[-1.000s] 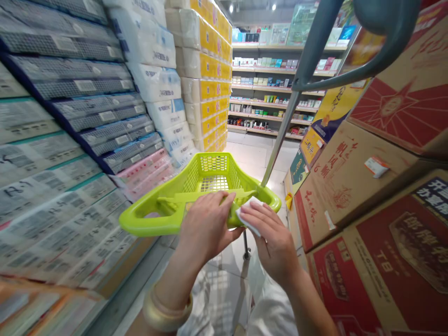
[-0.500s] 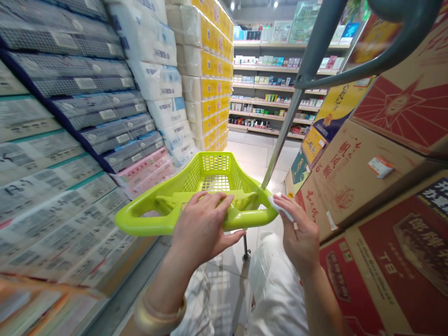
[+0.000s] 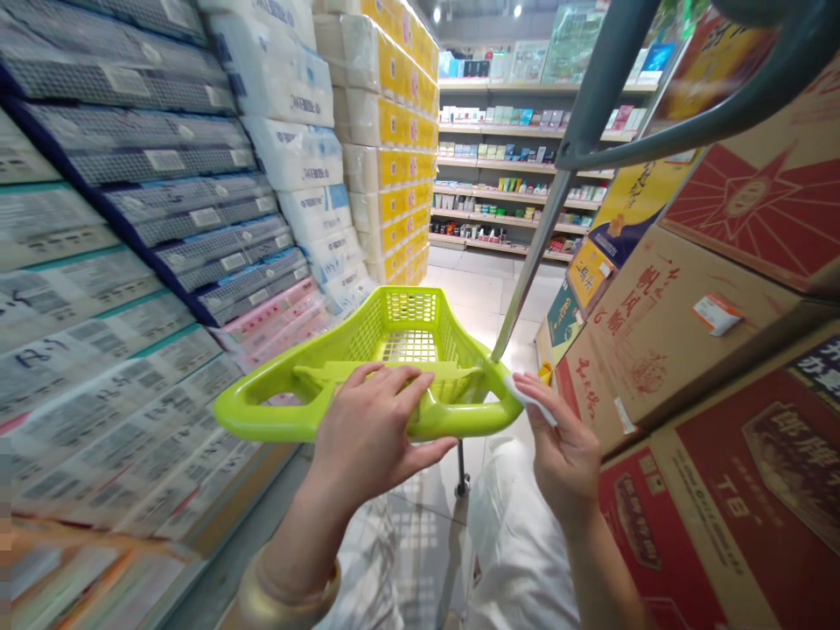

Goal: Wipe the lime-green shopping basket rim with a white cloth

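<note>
- Your left hand [image 3: 367,429] is closed on the near bar of the lime-green plastic basket [image 3: 262,411], fingers lying over the top and thumb tucked under, just left of the bar's middle.
- Your right hand [image 3: 565,446] pinches a white wipe [image 3: 530,398] between thumb and fingers. The wipe touches the basket's right front corner, so your two hands are apart, with that stretch of bar between them.
- The basket sits at the foot of a slanted metal post [image 3: 535,262], which rises to a grey-blue cart handle [image 3: 696,131]. It is tilted in view, its mesh floor and walls bare of goods.
- The basket looks light and stiff, though the thin mesh may flex under a hard squeeze. Its smooth, glossy plastic could be slippery if wet, so the solid near bar looks like the surest place to hold, not the mesh.
- The wipe looks soft and thin, and could bunch or tear at a sharp corner. Whether it is damp, you cannot tell from here.
- To your left stand wrapped tissue packs [image 3: 150,210], with yellow-banded packs [image 3: 387,166] beyond them.
- To your right are printed cardboard cartons [image 3: 682,350]. Ahead, stocked shelves [image 3: 518,166] rise from a tiled floor [image 3: 486,297].
- A gold bangle [image 3: 289,595] circles your left wrist.
</note>
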`<move>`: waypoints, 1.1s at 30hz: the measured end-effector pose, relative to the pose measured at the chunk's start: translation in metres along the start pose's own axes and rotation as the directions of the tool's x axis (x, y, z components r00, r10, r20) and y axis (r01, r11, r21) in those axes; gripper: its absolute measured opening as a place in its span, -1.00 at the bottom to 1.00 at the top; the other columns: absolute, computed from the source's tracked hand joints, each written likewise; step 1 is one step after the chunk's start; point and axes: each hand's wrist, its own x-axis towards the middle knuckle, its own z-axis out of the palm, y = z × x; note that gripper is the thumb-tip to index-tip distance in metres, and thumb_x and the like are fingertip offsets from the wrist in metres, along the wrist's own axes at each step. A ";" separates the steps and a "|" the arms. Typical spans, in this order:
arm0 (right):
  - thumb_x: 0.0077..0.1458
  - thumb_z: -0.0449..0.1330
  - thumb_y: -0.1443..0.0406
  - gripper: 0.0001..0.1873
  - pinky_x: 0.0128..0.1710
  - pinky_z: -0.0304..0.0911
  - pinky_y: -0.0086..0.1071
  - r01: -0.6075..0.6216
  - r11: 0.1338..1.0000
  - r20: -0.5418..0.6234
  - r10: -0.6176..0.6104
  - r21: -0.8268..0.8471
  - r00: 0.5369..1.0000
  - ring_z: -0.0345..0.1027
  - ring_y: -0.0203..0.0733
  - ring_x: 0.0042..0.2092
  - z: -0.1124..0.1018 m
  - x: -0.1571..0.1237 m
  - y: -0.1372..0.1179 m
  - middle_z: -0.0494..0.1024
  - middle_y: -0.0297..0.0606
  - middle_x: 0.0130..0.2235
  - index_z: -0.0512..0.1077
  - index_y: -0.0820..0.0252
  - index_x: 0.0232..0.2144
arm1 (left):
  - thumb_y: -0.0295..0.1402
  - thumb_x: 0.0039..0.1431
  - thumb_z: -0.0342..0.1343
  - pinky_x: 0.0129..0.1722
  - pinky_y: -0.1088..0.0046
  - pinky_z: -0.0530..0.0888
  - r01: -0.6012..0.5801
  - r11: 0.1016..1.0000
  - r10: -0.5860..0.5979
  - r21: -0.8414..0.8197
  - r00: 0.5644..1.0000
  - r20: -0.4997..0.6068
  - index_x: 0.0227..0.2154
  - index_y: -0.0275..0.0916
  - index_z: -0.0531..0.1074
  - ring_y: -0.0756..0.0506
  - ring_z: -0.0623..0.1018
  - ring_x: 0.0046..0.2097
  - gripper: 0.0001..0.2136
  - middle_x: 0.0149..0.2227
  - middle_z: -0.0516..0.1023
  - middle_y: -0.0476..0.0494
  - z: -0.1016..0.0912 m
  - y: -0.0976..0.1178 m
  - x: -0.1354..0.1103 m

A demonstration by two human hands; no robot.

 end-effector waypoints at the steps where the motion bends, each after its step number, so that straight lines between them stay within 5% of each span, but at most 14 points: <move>1: 0.25 0.11 0.38 -0.72 0.18 0.29 0.00 0.058 0.998 0.056 -0.058 0.002 0.997 0.41 -0.05 0.12 0.000 -0.002 -0.005 0.60 -0.18 -0.01 0.51 0.07 -0.05 | 0.03 -0.03 0.25 0.06 0.08 0.37 -0.001 1.000 0.001 0.001 1.000 -0.005 -0.04 -0.20 0.48 -0.27 0.55 -0.07 -0.46 -0.05 0.58 -0.22 0.000 -0.001 0.000; 5: 0.21 0.13 0.46 -0.67 0.22 0.23 -0.05 0.245 0.969 0.222 -0.248 0.041 0.943 0.42 -0.11 0.10 0.000 -0.005 -0.014 0.63 -0.25 -0.07 0.50 0.03 -0.06 | 0.03 -0.01 0.22 0.03 0.09 0.39 -0.014 1.000 0.015 0.012 1.000 -0.025 -0.04 -0.23 0.49 -0.27 0.56 -0.08 -0.46 -0.06 0.59 -0.24 0.000 -0.003 -0.001; 12: 0.26 0.10 0.38 -0.75 0.11 0.36 -0.11 -0.045 0.994 0.040 0.041 0.097 0.998 0.47 -0.11 0.04 -0.003 0.005 0.008 0.61 -0.22 -0.04 0.51 0.04 -0.10 | 0.03 0.03 0.19 0.02 0.11 0.40 -0.020 0.999 0.021 0.034 1.000 -0.015 -0.02 -0.22 0.49 -0.26 0.57 -0.09 -0.47 -0.05 0.59 -0.23 0.000 -0.007 -0.004; 18: 0.21 0.13 0.47 -0.68 0.22 0.21 -0.10 0.209 0.973 0.256 -0.229 0.100 0.939 0.42 -0.13 0.07 -0.004 -0.008 -0.017 0.63 -0.26 -0.08 0.51 0.04 -0.07 | 0.05 0.06 0.15 -0.02 0.10 0.40 -0.049 0.998 0.050 0.040 0.999 -0.023 -0.04 -0.25 0.51 -0.26 0.57 -0.11 -0.47 -0.08 0.61 -0.25 -0.002 -0.012 -0.008; 24: 0.28 0.08 0.35 -0.77 0.06 0.38 -0.19 -0.095 0.982 0.058 0.086 0.166 0.995 0.49 -0.13 -0.01 0.001 0.008 0.002 0.62 -0.23 -0.09 0.53 0.06 -0.15 | 0.06 0.07 0.14 -0.04 0.11 0.42 -0.076 0.996 0.077 0.038 0.996 -0.041 -0.04 -0.26 0.50 -0.26 0.57 -0.12 -0.46 -0.08 0.60 -0.25 -0.001 -0.010 -0.008; 26: 0.27 0.09 0.37 -0.76 0.12 0.32 -0.15 -0.042 0.993 0.078 0.033 0.111 0.996 0.47 -0.12 0.03 0.002 0.003 -0.006 0.62 -0.23 -0.08 0.52 0.07 -0.13 | 0.07 0.07 0.14 -0.05 0.12 0.42 -0.078 0.996 0.080 0.040 0.996 -0.050 -0.05 -0.26 0.50 -0.26 0.58 -0.12 -0.46 -0.08 0.60 -0.25 -0.001 -0.008 -0.007; 30: 0.20 0.14 0.48 -0.67 0.25 0.15 -0.15 0.255 0.966 0.197 -0.257 0.035 0.946 0.42 -0.16 0.08 0.002 -0.015 -0.026 0.63 -0.28 -0.08 0.51 0.06 -0.07 | 0.06 0.11 0.11 -0.06 0.13 0.41 -0.093 0.995 0.095 0.046 0.995 -0.044 -0.04 -0.26 0.49 -0.25 0.57 -0.11 -0.47 -0.07 0.60 -0.25 -0.002 -0.008 -0.008; 33: 0.19 0.14 0.49 -0.66 0.24 0.17 -0.14 0.254 0.963 0.125 -0.264 0.087 0.956 0.43 -0.16 0.07 0.003 -0.019 -0.019 0.63 -0.28 -0.08 0.52 0.05 -0.08 | 0.06 0.11 0.11 -0.06 0.13 0.41 -0.103 0.994 0.105 0.044 0.993 -0.051 -0.03 -0.25 0.49 -0.25 0.58 -0.12 -0.47 -0.06 0.60 -0.23 -0.002 -0.009 -0.009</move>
